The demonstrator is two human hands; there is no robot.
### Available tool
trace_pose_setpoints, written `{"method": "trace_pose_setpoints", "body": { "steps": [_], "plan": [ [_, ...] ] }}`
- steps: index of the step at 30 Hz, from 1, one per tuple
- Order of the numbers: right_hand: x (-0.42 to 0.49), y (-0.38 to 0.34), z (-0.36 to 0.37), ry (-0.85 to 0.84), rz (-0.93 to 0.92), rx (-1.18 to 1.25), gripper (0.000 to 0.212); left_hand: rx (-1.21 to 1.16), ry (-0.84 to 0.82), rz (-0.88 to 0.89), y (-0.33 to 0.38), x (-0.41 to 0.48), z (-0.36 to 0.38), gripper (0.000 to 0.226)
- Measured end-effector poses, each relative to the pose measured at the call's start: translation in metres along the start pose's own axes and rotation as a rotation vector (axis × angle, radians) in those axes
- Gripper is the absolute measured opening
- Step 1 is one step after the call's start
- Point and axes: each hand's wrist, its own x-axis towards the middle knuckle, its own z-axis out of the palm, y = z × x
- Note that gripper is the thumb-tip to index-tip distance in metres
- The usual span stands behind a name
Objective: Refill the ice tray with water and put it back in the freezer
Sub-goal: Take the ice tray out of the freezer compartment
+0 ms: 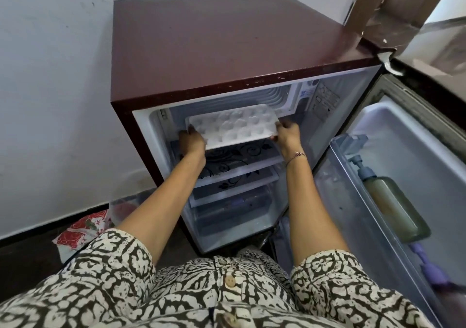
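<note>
A white ice tray [235, 126] with several round cells is held level at the mouth of the freezer compartment [267, 95], at the top of a small maroon fridge [227, 40]. My left hand [192, 142] grips the tray's left end, thumb on top. My right hand [287, 134] grips its right end. The tray's far edge reaches into the compartment. I cannot tell whether the cells hold water.
The fridge door [403, 176] stands open to the right, with a pump bottle [393, 201] of yellowish liquid in its rack. Glass shelves [242, 166] with a black floral pattern lie below the tray. A red and white bag [80, 232] sits on the floor at the left.
</note>
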Motion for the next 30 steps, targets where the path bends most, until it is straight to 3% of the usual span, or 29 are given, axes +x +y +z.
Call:
{"method": "trace_pose_setpoints", "body": {
  "steps": [4, 8, 11, 16, 30],
  "plan": [
    [-0.020, 0.007, -0.019, -0.064, 0.026, -0.007, 0.025, -0.042, 0.021, -0.006, -0.014, -0.004, 0.000, 0.037],
    [-0.033, 0.016, -0.039, -0.111, 0.064, -0.032, 0.015, -0.072, 0.052, 0.012, -0.022, -0.026, 0.002, 0.035],
    [-0.042, 0.019, -0.051, -0.126, 0.110, -0.050, 0.023, -0.072, 0.053, 0.003, -0.027, -0.044, 0.002, 0.036],
    [-0.062, 0.034, -0.066, -0.025, 0.181, 0.084, 0.036, -0.097, 0.015, -0.056, -0.052, -0.072, 0.001, 0.039],
    [-0.145, 0.092, -0.115, 0.010, 0.180, 0.078, 0.032, -0.101, 0.152, -0.113, -0.132, -0.164, -0.027, 0.040]
  ]
}}
